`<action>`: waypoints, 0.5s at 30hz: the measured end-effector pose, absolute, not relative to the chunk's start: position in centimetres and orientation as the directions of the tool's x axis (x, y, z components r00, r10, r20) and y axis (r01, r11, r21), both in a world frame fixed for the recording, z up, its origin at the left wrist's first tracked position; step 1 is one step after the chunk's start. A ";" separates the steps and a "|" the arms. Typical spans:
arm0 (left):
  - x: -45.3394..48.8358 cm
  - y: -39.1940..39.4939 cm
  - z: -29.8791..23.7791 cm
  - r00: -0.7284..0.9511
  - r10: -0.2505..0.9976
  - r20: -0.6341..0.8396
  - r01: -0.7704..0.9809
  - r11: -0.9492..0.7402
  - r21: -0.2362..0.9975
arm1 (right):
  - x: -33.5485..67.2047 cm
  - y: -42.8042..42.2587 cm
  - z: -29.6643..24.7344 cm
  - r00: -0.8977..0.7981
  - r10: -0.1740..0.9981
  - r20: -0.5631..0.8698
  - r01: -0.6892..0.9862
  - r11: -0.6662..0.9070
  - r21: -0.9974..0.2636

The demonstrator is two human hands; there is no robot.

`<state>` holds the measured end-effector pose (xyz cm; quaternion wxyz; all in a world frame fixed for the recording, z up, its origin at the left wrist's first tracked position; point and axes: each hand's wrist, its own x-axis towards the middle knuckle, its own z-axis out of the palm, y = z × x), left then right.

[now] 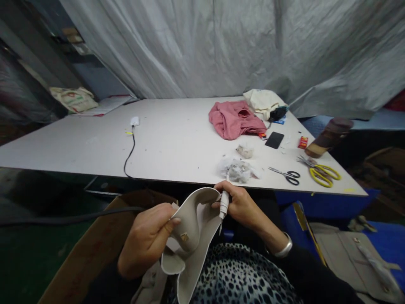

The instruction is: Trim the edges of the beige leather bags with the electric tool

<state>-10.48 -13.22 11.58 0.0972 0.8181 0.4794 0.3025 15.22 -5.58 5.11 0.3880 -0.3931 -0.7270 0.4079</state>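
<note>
My left hand (pixel 145 238) is closed on a curved piece of pale beige leather-like material (pixel 193 236) with a small metal fitting on it, held over my lap. My right hand (pixel 242 204) pinches the piece's upper edge and also grips a small white tube-shaped tool (pixel 224 203) that points down. Both hands are just below the near edge of the white table (pixel 177 143).
On the table lie a pink cloth (pixel 236 119), a cream bag (pixel 264 103), a black phone (pixel 274 139), black scissors (pixel 286 174), yellow scissors (pixel 322 174), crumpled scraps (pixel 238 170) and a black cable (pixel 130 152). A cardboard box (pixel 91 253) sits at my left.
</note>
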 end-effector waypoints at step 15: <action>-10.6 -11.6 11.4 0.515 0.848 0.126 0.552 -0.440 0.709 | 17.7 -7.5 3.5 -0.134 0.978 0.160 0.029 0.165 -0.986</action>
